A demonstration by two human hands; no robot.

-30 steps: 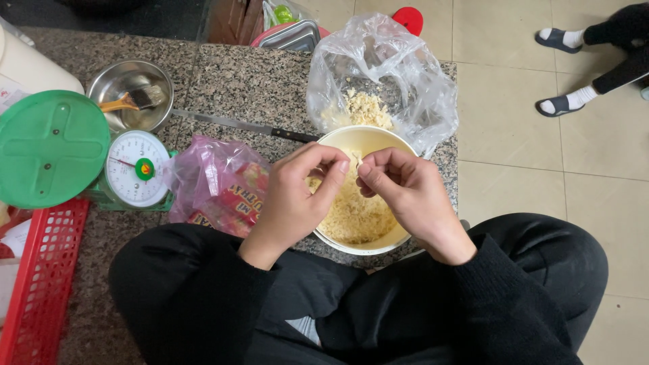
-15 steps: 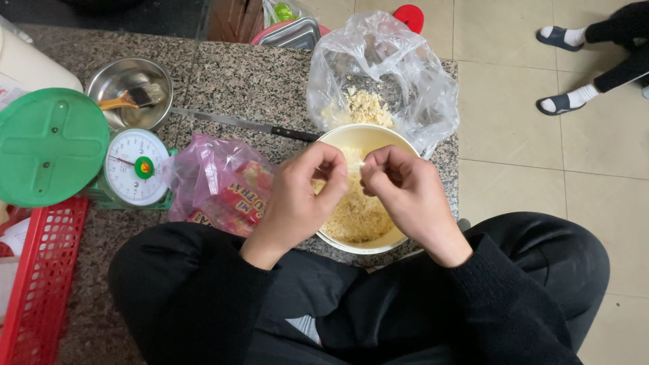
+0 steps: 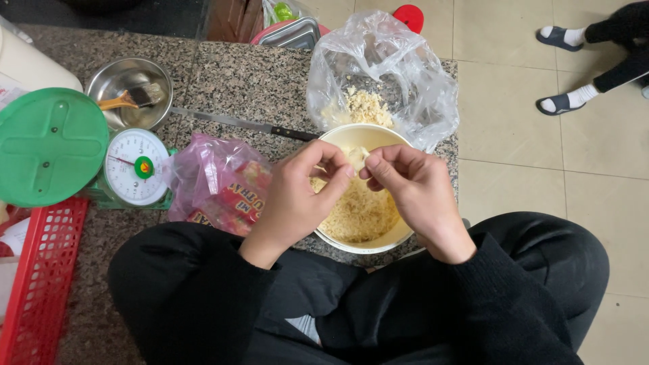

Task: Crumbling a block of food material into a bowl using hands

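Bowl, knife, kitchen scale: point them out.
bowl (image 3: 395, 238), head view, right rim, below the right hand.
knife (image 3: 223, 122), head view, middle of the blade.
kitchen scale (image 3: 128, 169), head view, white dial face.

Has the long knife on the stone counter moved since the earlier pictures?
No. The knife lies as before, its blade tip near the steel bowl and its dark handle by the rim of the cream bowl.

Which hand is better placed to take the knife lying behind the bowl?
Probably the left hand: the knife lies on its side, handle just beyond its fingertips. The right hand would cross the bowl.
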